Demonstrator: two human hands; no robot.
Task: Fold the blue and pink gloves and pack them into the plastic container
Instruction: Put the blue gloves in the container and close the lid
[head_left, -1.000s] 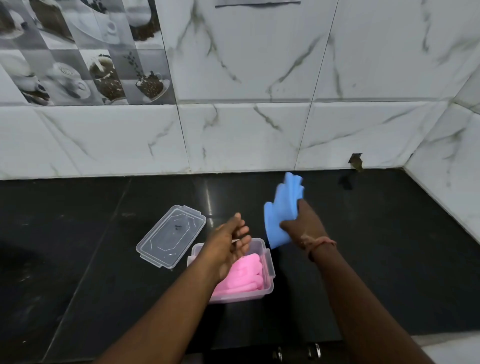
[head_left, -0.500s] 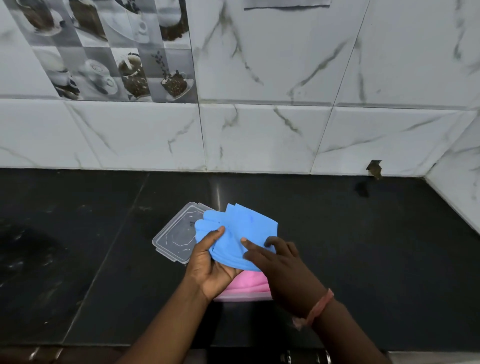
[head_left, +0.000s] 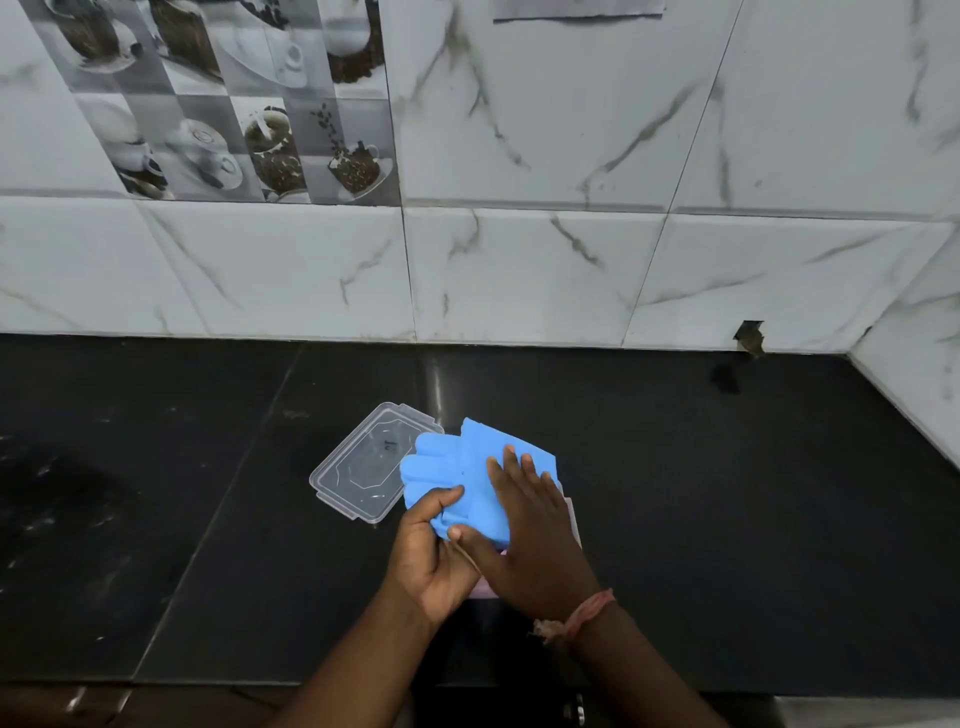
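The blue gloves (head_left: 457, 467) lie spread over the plastic container (head_left: 574, 514), which is almost wholly hidden beneath them and my hands. My left hand (head_left: 431, 551) pinches the gloves' near left edge with its thumb on top. Flat on the gloves rests my right hand (head_left: 530, 530), fingers spread and pressing down. Only a sliver of pink (head_left: 485, 587) shows under my right palm; I cannot tell whether it is the pink gloves or the container's wall.
The clear container lid (head_left: 366, 462) lies on the black counter (head_left: 727, 493) just left of the gloves. A marble-tiled wall (head_left: 519, 270) runs along the back and turns in at the right. The counter's front edge is near my forearms.
My right hand brought the blue gloves from the air over to the container. Both hands now hold them down there, the right palm flattened on top.
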